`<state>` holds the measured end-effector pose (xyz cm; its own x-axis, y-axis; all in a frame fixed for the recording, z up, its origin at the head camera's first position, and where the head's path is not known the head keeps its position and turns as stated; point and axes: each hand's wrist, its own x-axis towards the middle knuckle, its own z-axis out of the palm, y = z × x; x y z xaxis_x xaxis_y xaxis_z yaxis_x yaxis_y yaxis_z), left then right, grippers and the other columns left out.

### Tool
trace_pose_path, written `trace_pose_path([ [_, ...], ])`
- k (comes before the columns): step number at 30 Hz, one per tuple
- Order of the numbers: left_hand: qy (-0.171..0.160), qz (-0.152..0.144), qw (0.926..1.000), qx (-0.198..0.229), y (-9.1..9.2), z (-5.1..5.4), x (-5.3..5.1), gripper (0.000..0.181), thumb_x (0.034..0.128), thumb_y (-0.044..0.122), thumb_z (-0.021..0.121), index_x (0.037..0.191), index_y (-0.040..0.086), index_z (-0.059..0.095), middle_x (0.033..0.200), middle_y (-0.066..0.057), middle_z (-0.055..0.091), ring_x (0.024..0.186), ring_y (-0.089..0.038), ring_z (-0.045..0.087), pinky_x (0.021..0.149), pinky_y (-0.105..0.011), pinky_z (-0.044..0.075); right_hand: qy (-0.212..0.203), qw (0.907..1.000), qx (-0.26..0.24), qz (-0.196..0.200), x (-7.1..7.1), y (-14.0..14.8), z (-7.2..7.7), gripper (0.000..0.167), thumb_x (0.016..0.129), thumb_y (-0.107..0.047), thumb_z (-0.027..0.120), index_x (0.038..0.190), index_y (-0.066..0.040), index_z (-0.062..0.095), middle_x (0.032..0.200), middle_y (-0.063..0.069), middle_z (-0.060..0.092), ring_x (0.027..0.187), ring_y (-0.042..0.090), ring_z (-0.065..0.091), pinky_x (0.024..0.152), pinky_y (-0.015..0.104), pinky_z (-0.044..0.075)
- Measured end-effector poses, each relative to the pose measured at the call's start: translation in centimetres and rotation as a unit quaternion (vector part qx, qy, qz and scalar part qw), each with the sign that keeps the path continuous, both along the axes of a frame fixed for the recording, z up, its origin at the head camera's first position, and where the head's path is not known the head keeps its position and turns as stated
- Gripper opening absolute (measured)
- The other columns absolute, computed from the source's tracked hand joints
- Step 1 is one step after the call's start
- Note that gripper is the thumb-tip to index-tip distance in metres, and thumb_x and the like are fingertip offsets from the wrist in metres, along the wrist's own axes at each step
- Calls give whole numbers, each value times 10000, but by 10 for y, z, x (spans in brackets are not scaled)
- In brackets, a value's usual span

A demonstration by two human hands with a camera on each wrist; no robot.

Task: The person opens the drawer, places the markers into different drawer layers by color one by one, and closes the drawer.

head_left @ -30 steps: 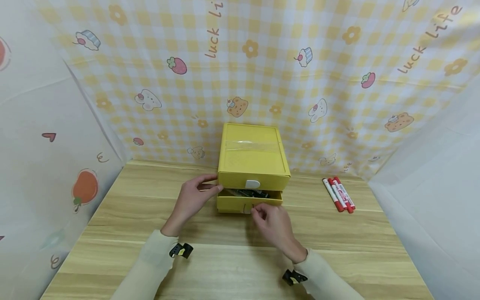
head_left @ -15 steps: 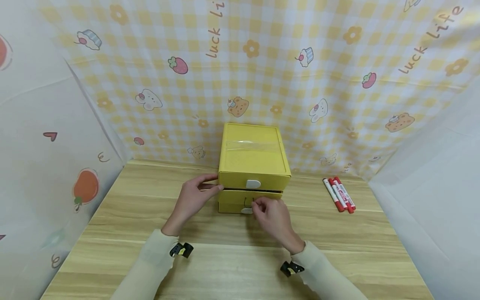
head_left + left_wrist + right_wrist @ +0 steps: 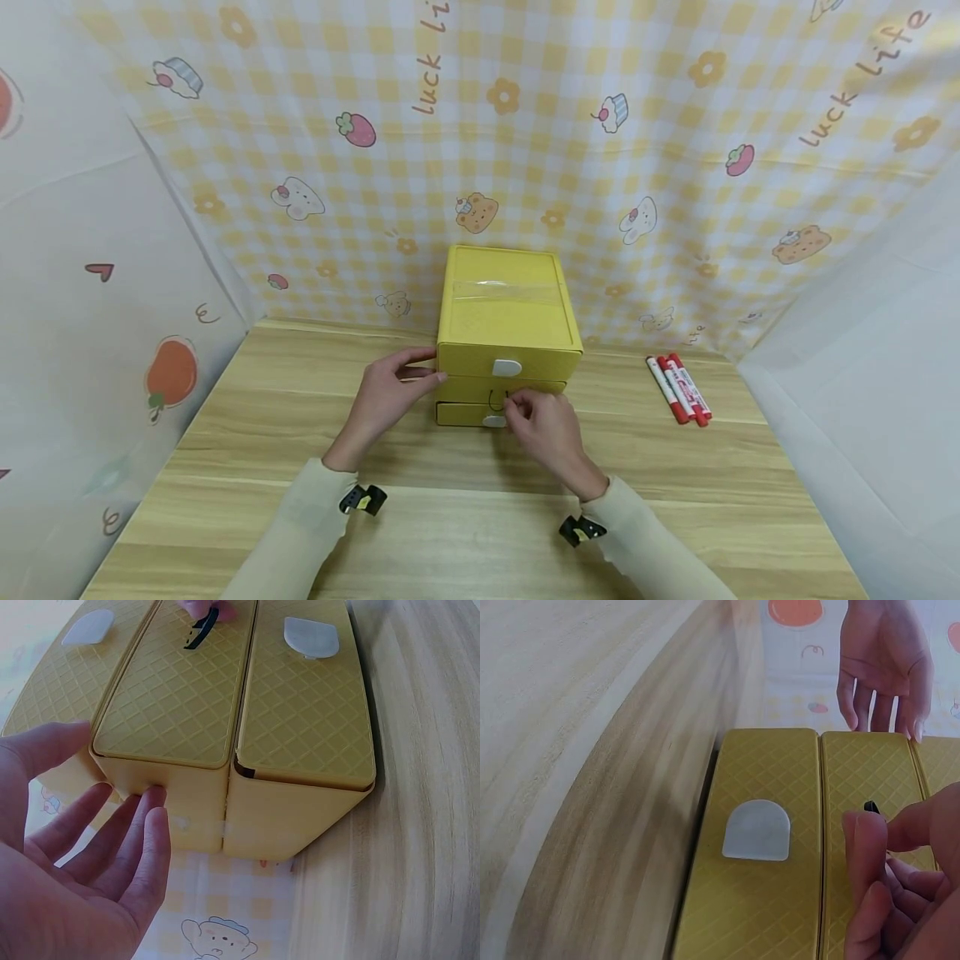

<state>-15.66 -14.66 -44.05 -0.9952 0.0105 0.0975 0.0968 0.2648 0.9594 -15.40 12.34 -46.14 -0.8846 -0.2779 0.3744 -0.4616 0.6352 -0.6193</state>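
Note:
A yellow drawer box (image 3: 510,321) with three stacked drawers stands against the back cloth. Its middle drawer (image 3: 463,389) is pushed in, about level with the fronts above and below. My right hand (image 3: 551,433) pinches the black loop handle (image 3: 201,631) on that drawer between thumb and finger; the fingers partly hide the loop in the right wrist view. My left hand (image 3: 382,404) steadies the box's left side, its fingers extended along the wall and its thumb (image 3: 64,742) by the front edge. What the drawers hold is hidden.
White tabs mark the top drawer (image 3: 468,361) and the bottom drawer (image 3: 307,712). Several red and white markers (image 3: 678,390) lie on the wooden table (image 3: 420,533) to the right. A yellow checked cloth (image 3: 375,208) hangs right behind the box.
The middle drawer, partly out with dark items visible inside a second ago, has slid back into the box. My right hand moved forward with its handle; my left hand stayed put.

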Motion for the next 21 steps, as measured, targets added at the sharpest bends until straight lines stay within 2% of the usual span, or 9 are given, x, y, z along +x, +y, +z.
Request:
trace_pose_path([
  [6, 28, -72, 9999, 88, -1, -2, 1, 492, 949, 193, 896, 1402, 71, 747, 1343, -143, 758, 1149, -316, 773, 889, -409, 652, -156, 9998, -120, -55, 1, 4, -4, 199, 1023, -89, 720, 863, -62, 835, 635, -86, 691, 525, -1, 552, 509, 248, 459],
  [13, -72, -167, 9998, 27, -4, -15, 3, 522, 965, 210, 885, 1444, 89, 717, 1443, -126, 715, 1162, -285, 773, 898, -374, 647, -449, 9989, -43, -114, 5, 9, -11, 148, 1000, -70, 730, 914, -34, 845, 657, -88, 675, 530, 16, 519, 509, 236, 441],
  [21, -254, -45, 9996, -129, -1, -28, 4, 515, 954, 194, 885, 1427, 64, 728, 1371, -153, 749, 1131, -288, 786, 888, -408, 648, -120, 9993, 340, -139, 5, 10, -28, 59, 930, -39, 796, 917, -38, 853, 669, -60, 686, 540, 2, 528, 518, 242, 472],
])
